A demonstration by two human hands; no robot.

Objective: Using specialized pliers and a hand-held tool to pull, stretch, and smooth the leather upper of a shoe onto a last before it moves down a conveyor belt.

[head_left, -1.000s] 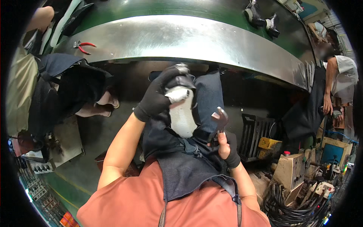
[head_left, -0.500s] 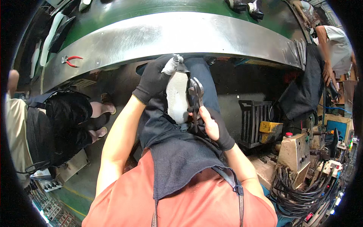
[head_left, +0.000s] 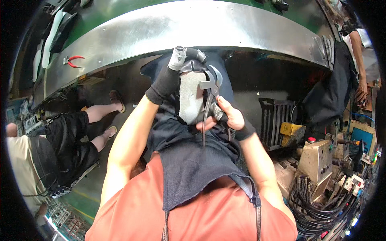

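A: Item one, your left hand (head_left: pixel 169 78)?
B: Black glove, silver-wrapped fingertips; you have it clamped on the far end of the shoe upper on its last (head_left: pixel 191 98).
A: Item two, your right hand (head_left: pixel 233 117)?
B: Black glove, thumb bare; you have it closed around grey metal lasting pincers (head_left: pixel 214 89). Your hands are apart, the right one nearer your body.
A: Position of the shoe?
B: Between your two hands, above your lap, pale underside up, black leather at its far end. The pincers' head is at its right edge; whether their jaws grip leather, we cannot tell you.
A: Nearer you than both hands?
B: One dark denim apron (head_left: pixel 197 172), yours, worn over a salmon-coloured shirt (head_left: pixel 132 213).
A: Beyond them?
B: One bare-metal counter (head_left: pixel 161 28). On it, beyond and left of your left hand, red-handled pliers (head_left: pixel 74 61).
A: Right of your right hand?
B: One black slatted rack (head_left: pixel 270 120); one yellow block (head_left: pixel 291 130); farther off, one machine housing with a red button (head_left: pixel 311 139), black cables (head_left: pixel 307 209) bundled below it.
A: Others near you?
B: Left of your left hand, a co-worker's bare legs (head_left: pixel 101 113); far right of your right hand, another co-worker's arm (head_left: pixel 358 60).
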